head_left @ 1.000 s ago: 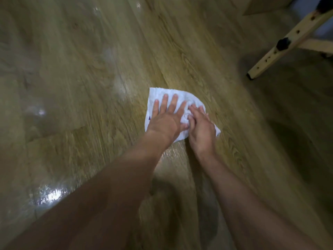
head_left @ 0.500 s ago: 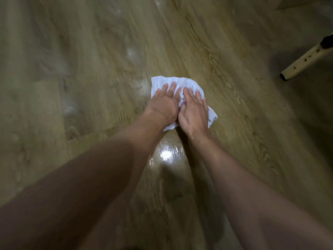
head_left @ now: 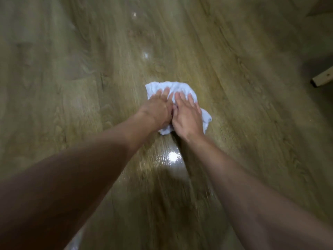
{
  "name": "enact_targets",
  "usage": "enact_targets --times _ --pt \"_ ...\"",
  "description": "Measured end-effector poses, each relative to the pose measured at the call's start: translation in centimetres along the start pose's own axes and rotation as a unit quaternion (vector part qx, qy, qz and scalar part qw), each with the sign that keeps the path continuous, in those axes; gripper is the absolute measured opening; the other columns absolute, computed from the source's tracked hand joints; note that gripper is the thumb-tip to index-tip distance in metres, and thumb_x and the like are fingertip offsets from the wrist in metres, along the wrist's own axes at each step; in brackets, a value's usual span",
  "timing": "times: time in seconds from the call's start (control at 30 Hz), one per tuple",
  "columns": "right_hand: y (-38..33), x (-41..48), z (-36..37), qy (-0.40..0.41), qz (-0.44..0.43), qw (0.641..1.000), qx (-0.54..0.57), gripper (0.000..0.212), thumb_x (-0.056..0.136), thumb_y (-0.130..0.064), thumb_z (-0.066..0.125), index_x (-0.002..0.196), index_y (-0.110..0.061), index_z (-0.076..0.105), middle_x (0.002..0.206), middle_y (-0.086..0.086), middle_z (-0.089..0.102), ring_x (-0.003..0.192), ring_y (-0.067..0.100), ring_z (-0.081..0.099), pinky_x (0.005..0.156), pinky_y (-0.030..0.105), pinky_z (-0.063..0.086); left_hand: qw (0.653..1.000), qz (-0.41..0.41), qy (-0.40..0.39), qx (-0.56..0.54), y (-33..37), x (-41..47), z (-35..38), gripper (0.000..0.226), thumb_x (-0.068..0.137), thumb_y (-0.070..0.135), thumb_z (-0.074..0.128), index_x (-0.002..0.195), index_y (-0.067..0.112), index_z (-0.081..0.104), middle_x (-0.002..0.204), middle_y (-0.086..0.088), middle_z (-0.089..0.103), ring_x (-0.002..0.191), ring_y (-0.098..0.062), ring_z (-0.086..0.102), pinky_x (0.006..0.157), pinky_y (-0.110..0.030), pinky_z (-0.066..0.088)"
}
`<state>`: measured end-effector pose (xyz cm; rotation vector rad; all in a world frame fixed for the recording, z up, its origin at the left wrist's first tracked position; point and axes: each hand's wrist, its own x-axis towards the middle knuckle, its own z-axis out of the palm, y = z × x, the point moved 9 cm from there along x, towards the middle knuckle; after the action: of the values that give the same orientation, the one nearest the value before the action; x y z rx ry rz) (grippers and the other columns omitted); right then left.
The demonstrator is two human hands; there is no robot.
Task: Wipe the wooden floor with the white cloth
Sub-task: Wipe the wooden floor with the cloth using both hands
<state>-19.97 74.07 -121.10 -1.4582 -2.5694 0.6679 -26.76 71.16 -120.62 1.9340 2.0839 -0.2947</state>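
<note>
The pale wooden leg has slid further right. The left hand and right hand press flat, fingers spread, on the white cloth on the wooden floor.

A single head-mounted wide-angle view is supplied; no second view exists for overlap. The camera sits above the person's shoulders, facing forward and steeply down onto the wooden floor. Both forearms enter from the bottom corners and converge toward frame centre, where the left hand and right hand lie near the lens axis. The wooden leg end at the right edge marks the lateral limit. Motion blur softens the frame.
</note>
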Motion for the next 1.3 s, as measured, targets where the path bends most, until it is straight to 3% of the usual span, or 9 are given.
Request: enact_targets --times 0.1,0.17,0.3,0.47,0.67,0.83,0.97,1.13,1.3 --pt "-3.4 -5.7 2.6 0.007 -0.024 1.0 0.014 0.053 0.098 -0.029 0.026 0.149 -0.016 0.026 0.157 0.001 0.023 0.147 0.018 0.008 0.119 0.035 0.005 0.983 0.054 -0.049 0.171 -0.3 -5.9 3.0 0.057 0.103 0.026 0.02 0.149 -0.006 0.005 0.157 -0.026 0.001 0.144 -0.044 -0.011 0.119 -0.051 -0.001" --pt "-5.1 -7.8 3.7 0.008 -0.008 1.0 0.011 0.069 0.088 -0.041 0.011 0.151 -0.013 0.02 0.159 0.002 0.018 0.148 0.019 0.003 0.12 0.037 0.001 0.972 0.071 -0.064 0.216 -0.9 -8.2 4.2 0.058 0.102 0.023 0.018 0.148 -0.008 -0.002 0.156 -0.028 -0.003 0.144 -0.044 -0.014 0.119 -0.05 0.0" --pt "-5.9 -3.5 4.3 -0.04 -0.011 0.999 -0.008 0.058 0.097 -0.029 0.021 0.152 -0.012 0.012 0.16 0.005 0.01 0.148 0.02 -0.002 0.119 0.037 -0.003 0.983 0.001 -0.104 0.152 -4.7 -5.8 2.7 0.062 0.103 0.029 0.021 0.149 -0.002 -0.006 0.158 -0.023 -0.01 0.147 -0.035 -0.012 0.12 -0.042 0.006" --pt "-8.4 -0.3 4.3 -0.073 -0.011 0.997 0.011 0.053 0.099 -0.022 0.029 0.151 -0.015 0.018 0.16 0.004 0.014 0.148 0.021 0.001 0.119 0.037 -0.001 0.977 -0.011 -0.128 0.172 -6.5 -4.5 2.3 0.101 0.088 0.051 0.056 0.15 -0.002 -0.004 0.159 -0.02 -0.004 0.146 -0.037 -0.01 0.121 -0.044 0.002" --pt "-10.7 -7.7 5.3 -0.011 -0.091 0.994 0.062 0.05 0.096 -0.016 0.039 0.145 -0.015 0.034 0.154 0.002 0.03 0.147 0.018 0.012 0.119 0.032 0.006 0.973 0.027 -0.089 0.21 -6.2 -11.2 5.9 0.056 0.103 0.026 0.027 0.149 -0.003 0.012 0.157 -0.025 0.009 0.144 -0.045 -0.007 0.119 -0.052 0.004" --pt "-13.9 -3.5 7.2 -0.071 -0.133 0.989 -0.011 0.051 0.1 -0.024 0.031 0.15 -0.016 0.023 0.158 0.0 0.021 0.147 0.019 0.008 0.119 0.034 0.003 0.98 -0.021 -0.092 0.175 -10.8 -11.4 4.5 0.057 0.104 0.031 0.026 0.15 0.002 0.014 0.157 -0.027 0.005 0.145 -0.045 -0.002 0.119 -0.051 0.007" --pt "-16.0 -1.4 7.6 -0.094 -0.12 0.988 -0.019 0.052 0.098 -0.025 0.033 0.149 -0.018 0.023 0.157 -0.002 0.023 0.147 0.02 0.008 0.119 0.036 0.004 0.977 -0.066 -0.121 0.162 -11.9 -10.8 3.3 0.098 0.092 0.055 0.047 0.149 -0.003 -0.006 0.158 -0.024 -0.002 0.145 -0.043 -0.005 0.12 -0.048 0.006" --pt "-17.6 -8.9 9.1 -0.074 -0.172 0.982 0.039 0.054 0.095 -0.017 0.037 0.148 -0.016 0.028 0.156 0.001 0.028 0.147 0.019 0.01 0.119 0.034 0.004 0.986 -0.037 -0.059 0.152 -11.4 -17.3 6.2 0.06 0.102 0.023 0.025 0.149 -0.005 -0.001 0.156 -0.03 0.002 0.144 -0.048 -0.006 0.118 -0.052 0.009" --pt "-20.3 -8.0 10.7 -0.115 -0.21 0.971 -0.015 0.055 0.097 -0.023 0.037 0.15 -0.017 0.022 0.158 -0.002 0.022 0.147 0.017 0.008 0.118 0.032 0.002 0.984 -0.077 -0.049 0.151 -14.3 -18.9 7.5 0.057 0.104 0.027 0.017 0.148 -0.007 0.004 0.156 -0.03 0.003 0.144 -0.045 -0.005 0.12 -0.05 0.005"
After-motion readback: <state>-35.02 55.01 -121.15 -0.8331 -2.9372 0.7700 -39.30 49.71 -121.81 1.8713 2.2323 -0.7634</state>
